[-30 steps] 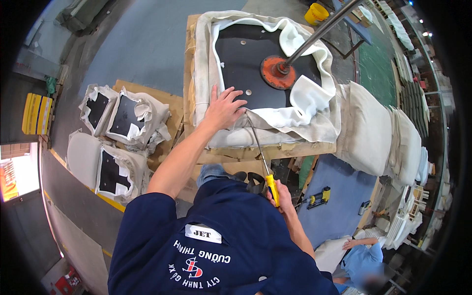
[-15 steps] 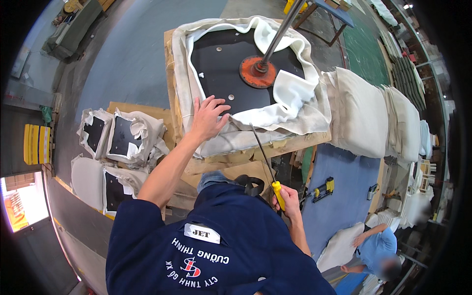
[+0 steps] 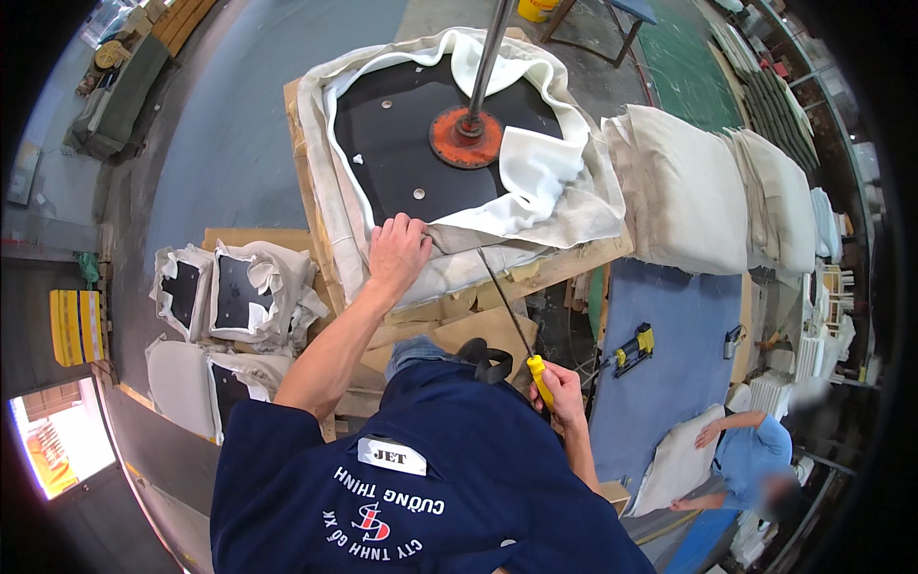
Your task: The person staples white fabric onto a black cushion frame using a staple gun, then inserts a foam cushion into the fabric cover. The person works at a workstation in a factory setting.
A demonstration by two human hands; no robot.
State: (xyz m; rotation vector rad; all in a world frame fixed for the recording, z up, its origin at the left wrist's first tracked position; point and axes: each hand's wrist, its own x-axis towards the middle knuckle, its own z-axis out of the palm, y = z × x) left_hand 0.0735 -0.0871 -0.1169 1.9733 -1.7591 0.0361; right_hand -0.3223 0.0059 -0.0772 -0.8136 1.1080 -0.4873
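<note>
On a wooden board (image 3: 601, 247) lies an upholstered cushion, underside up, with a black panel (image 3: 387, 143) framed by white padding (image 3: 540, 172) and beige fabric (image 3: 593, 212). A round orange-red press foot (image 3: 457, 143) on a metal rod bears down on the panel. My left hand (image 3: 397, 253) is closed at the near edge, its bent fingers pinching a fold of the beige fabric. My right hand (image 3: 562, 392), lower and to the right, grips the yellow handle of a screwdriver (image 3: 537, 371). The long shaft points up toward the fabric's near edge; I cannot tell whether the tip touches it.
Several partly covered cushions (image 3: 244, 292) are stacked at the left, and beige covered ones (image 3: 674, 196) at the right. A yellow-and-black staple gun (image 3: 633, 351) rests on a blue surface (image 3: 660, 306). A co-worker in light blue (image 3: 751, 454) handles a beige piece (image 3: 674, 467) at the lower right.
My left hand's fingers, spread over the cushion's edge before, have curled in on the beige fabric. The whole view has shifted slightly. My right hand still holds the screwdriver in much the same pose.
</note>
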